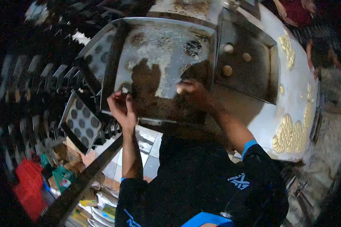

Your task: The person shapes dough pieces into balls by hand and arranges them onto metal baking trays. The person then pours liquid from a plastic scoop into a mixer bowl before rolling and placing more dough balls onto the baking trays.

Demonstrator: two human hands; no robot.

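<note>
My left hand is at the near left corner of a large metal tray. Its fingers and thumb curve around a small dark round piece with white bits on top; shadow hides part of the grip. Above the tray's right half, my right hand pinches a pale dough ball. White flakes or seeds are scattered over the tray floor, with a dark round speckled patch near the far right corner. Shadows of my arms fall across it.
Right of it, a deeper tray holds three dough balls. Rows of shaped dough pieces lie on the white table. At left are trays of dark discs and a rack. Other people's hands show at upper right.
</note>
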